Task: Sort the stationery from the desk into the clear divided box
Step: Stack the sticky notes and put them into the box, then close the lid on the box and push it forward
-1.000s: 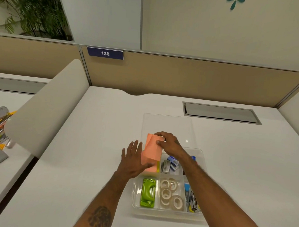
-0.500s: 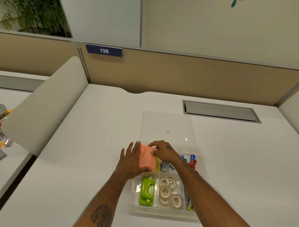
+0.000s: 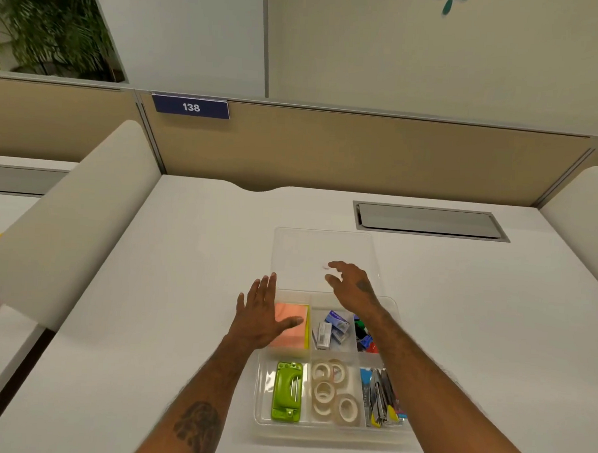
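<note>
**Stationery box, six compartments filled; both hands empty**

- Left hand: open, fingers straight and spread, held at the left edge of the box, thumb lying over the pink pad. Contact cannot be told.
- Right hand: open, fingers loosely curled, nothing held, placed over the far rim of the box and the near edge of the lid.
- Pink sticky-note pad: laid flat in the far-left compartment, a yellow edge shown along its right side.
- Staple boxes: far-middle compartment.
- Coloured clips: far-right compartment, partly hidden by the right forearm.
- Green hole punch: near-left compartment.
- Tape rolls: near-middle compartment, several heaped together.
- Pens and cutters: near-right compartment, laid lengthwise.
- Clear divided box: set on the white table.
- Clear lid: laid flat just beyond the box.
- Cable hatch: set into the table, far right.
- Number plate "138": fixed on the partition behind.
</note>
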A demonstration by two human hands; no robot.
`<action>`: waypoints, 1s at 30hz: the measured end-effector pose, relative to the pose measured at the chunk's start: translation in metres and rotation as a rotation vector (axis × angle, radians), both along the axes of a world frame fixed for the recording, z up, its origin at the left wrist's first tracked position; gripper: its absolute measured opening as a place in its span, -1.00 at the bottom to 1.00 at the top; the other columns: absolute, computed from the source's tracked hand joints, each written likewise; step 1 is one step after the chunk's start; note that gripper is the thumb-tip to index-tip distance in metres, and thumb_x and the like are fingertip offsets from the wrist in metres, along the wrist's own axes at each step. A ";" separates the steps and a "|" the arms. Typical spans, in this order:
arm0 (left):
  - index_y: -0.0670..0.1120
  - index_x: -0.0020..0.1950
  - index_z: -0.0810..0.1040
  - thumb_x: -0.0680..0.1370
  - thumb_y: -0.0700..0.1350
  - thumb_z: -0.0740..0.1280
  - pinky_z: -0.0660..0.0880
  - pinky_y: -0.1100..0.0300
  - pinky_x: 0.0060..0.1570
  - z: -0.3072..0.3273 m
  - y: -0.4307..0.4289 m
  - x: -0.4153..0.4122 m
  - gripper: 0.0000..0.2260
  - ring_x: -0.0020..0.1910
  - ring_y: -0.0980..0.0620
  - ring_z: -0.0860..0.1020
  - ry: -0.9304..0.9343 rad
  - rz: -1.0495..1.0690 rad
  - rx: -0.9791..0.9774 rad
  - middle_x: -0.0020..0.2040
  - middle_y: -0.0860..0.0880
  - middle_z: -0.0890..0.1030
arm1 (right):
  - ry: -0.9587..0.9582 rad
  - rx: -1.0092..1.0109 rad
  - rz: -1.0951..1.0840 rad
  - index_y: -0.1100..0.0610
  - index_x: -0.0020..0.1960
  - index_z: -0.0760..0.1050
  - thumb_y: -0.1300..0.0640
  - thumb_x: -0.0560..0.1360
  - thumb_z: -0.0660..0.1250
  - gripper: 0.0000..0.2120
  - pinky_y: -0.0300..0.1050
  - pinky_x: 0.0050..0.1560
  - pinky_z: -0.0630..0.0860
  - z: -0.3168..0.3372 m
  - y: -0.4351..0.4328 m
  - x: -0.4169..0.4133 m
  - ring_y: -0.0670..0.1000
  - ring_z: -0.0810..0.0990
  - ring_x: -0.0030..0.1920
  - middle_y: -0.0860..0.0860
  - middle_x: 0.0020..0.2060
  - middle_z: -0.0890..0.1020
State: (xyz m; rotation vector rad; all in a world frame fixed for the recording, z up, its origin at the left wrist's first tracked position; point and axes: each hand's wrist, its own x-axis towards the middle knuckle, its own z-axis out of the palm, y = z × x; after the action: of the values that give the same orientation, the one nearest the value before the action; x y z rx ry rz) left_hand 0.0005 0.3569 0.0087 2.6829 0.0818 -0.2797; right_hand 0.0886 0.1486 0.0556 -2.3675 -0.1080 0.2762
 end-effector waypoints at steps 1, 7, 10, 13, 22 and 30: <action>0.02 0.56 -0.29 0.39 0.52 0.06 -0.14 -0.17 0.50 0.001 -0.002 0.006 -0.03 0.58 -0.04 -0.18 -0.002 0.017 -0.009 0.61 -0.04 -0.18 | 0.009 -0.019 -0.012 0.04 0.40 0.38 -0.01 0.58 0.24 -0.60 -0.08 0.33 0.35 -0.001 -0.008 0.004 0.08 0.43 0.33 0.10 0.35 0.45; 0.02 0.58 -0.19 0.49 0.43 0.05 -0.11 -0.17 0.50 0.006 -0.011 0.050 -0.16 0.58 -0.03 -0.15 0.027 0.123 -0.078 0.61 -0.06 -0.13 | 0.126 -0.133 -0.064 0.00 0.54 0.10 -0.20 0.57 0.17 -0.37 0.06 0.50 0.17 -0.018 -0.053 0.034 0.10 0.14 0.53 0.09 0.55 0.13; 0.00 0.59 -0.11 0.49 0.43 0.06 -0.06 -0.19 0.50 0.004 -0.014 0.077 -0.17 0.58 -0.06 -0.10 0.069 0.216 -0.140 0.61 -0.09 -0.08 | 0.173 -0.154 -0.098 0.00 0.55 0.06 -0.22 0.57 0.15 -0.35 0.10 0.52 0.15 -0.026 -0.069 0.051 0.12 0.09 0.54 0.10 0.56 0.09; -0.03 0.59 -0.04 0.49 0.43 0.09 -0.01 -0.17 0.51 0.000 -0.014 0.100 -0.17 0.58 -0.10 -0.06 0.119 0.298 -0.196 0.61 -0.12 -0.04 | 0.211 -0.149 -0.117 0.00 0.55 0.06 -0.22 0.56 0.16 -0.35 0.10 0.52 0.15 -0.032 -0.080 0.069 0.13 0.11 0.54 0.11 0.56 0.10; -0.12 0.58 0.00 0.51 0.40 0.11 0.00 -0.11 0.52 -0.016 -0.025 0.152 -0.16 0.56 -0.23 0.01 0.254 0.487 -0.316 0.57 -0.27 0.04 | 0.314 -0.105 -0.163 0.05 0.54 0.08 -0.23 0.56 0.17 -0.33 0.06 0.46 0.26 -0.053 -0.080 0.112 0.17 0.27 0.47 0.14 0.50 0.26; -0.06 0.59 -0.02 0.46 0.41 0.21 0.16 -0.11 0.49 0.010 -0.028 0.158 -0.11 0.53 -0.19 0.17 0.190 0.610 -0.561 0.57 -0.16 0.14 | 0.321 0.114 -0.316 0.06 0.53 0.10 -0.24 0.56 0.16 -0.34 0.05 0.43 0.27 -0.036 -0.073 0.112 0.16 0.29 0.46 0.11 0.50 0.27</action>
State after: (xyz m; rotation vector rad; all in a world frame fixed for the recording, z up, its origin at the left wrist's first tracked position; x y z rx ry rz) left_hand 0.1590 0.3292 0.0186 1.9565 0.7443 -0.3023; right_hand 0.2009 0.0760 0.0195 -2.1568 0.3887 0.4756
